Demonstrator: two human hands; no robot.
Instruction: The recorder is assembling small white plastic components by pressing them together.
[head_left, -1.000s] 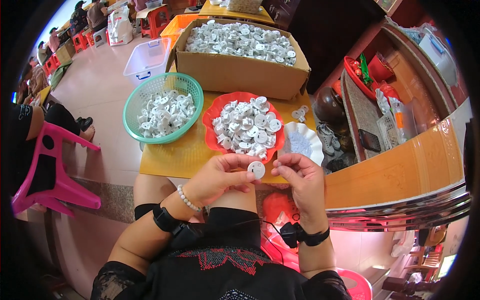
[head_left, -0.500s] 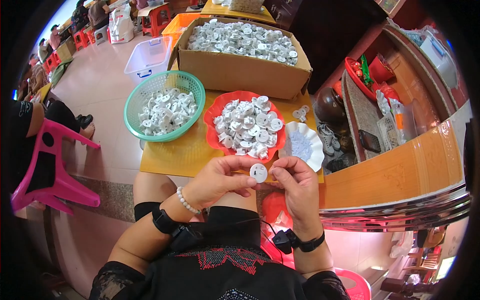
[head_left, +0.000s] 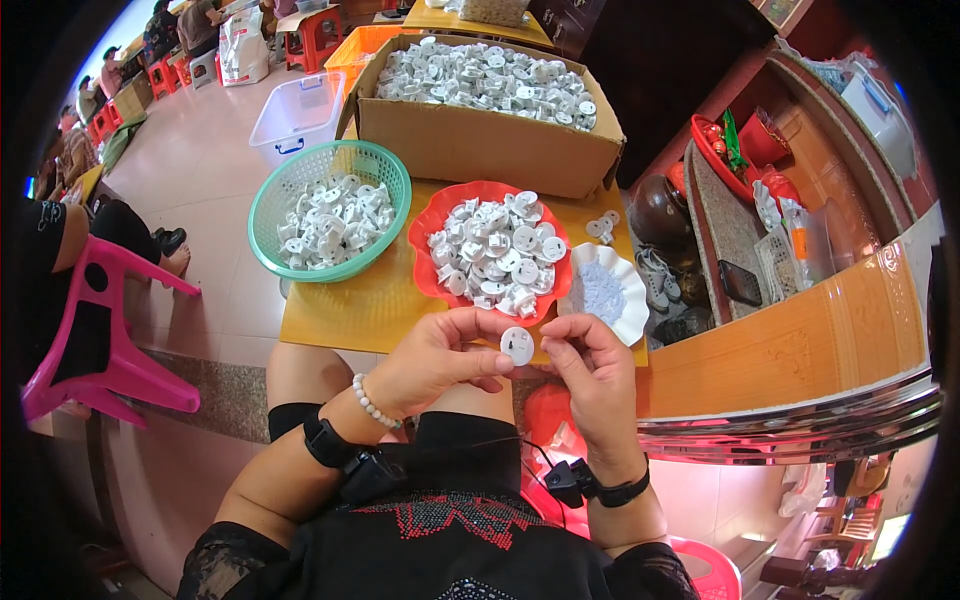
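Between the thumb and fingers of my left hand (head_left: 440, 362) is a round white plastic part (head_left: 517, 346), its flat face with small slots turned up. My right hand (head_left: 595, 372) is closed in a pinch just right of the part; whatever its fingertips hold is too small to make out. Both hands are over the table's near edge. Just beyond them stands a red scalloped bowl (head_left: 422, 262) heaped with similar white parts. To its right, a white fluted dish (head_left: 633, 312) holds a pile of tiny pale bluish pieces (head_left: 597, 290).
A green mesh basket (head_left: 335, 271) of white parts stands at the table's left. Behind is a cardboard box (head_left: 480, 150) full of them. A few loose parts (head_left: 602, 228) lie by the dish. A pink stool (head_left: 110, 330) is at left, a wooden counter (head_left: 780, 350) at right.
The round part has turned slightly in my left fingers. My right hand has shifted a little, still pinched beside it. The containers stay where they were.
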